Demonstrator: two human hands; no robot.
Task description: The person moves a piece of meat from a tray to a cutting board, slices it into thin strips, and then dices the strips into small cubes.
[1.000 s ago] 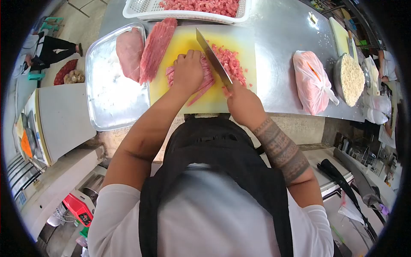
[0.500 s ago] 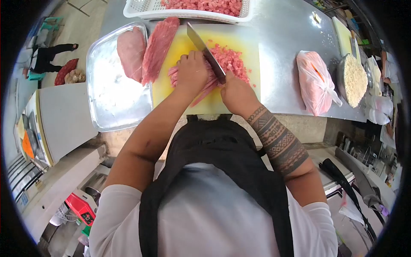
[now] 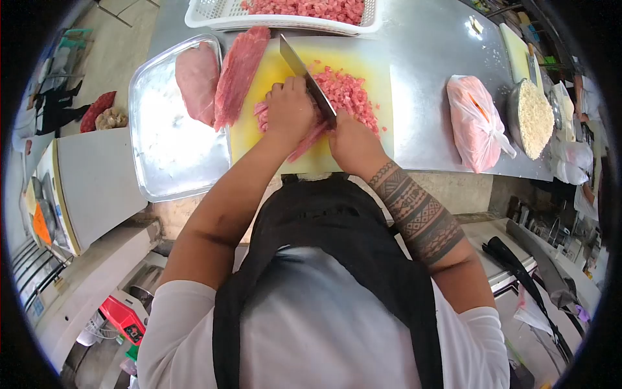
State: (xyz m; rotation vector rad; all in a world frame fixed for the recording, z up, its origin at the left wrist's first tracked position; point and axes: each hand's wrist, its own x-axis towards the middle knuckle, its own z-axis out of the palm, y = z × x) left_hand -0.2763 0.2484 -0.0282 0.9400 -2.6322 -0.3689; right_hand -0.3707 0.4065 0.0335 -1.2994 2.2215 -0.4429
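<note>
My right hand (image 3: 355, 144) grips a broad-bladed kitchen knife (image 3: 304, 72), its blade slanting away to the upper left. Under the curled fingers of my left hand (image 3: 289, 109) are raw meat strips (image 3: 308, 144), held down close beside the blade. Both lie over a yellowish cutting board (image 3: 259, 76). To the right of the knife spreads a pile of diced meat (image 3: 353, 97). A long red slab of meat (image 3: 241, 78) rests across the left side of the board and the tray edge. My palm hides part of the strips.
A clear tray (image 3: 146, 175) at left holds a paler meat piece (image 3: 196, 84). Beyond the board stands a white basket (image 3: 285, 27) of diced meat. At right are a tied plastic bag (image 3: 476, 123) and a bowl of chopped white food (image 3: 535, 120). Another person (image 3: 55, 107) shows far left.
The knife and my right hand have shifted slightly left, towards my left hand. My left hand stays on the strips. The person at far left has moved.
</note>
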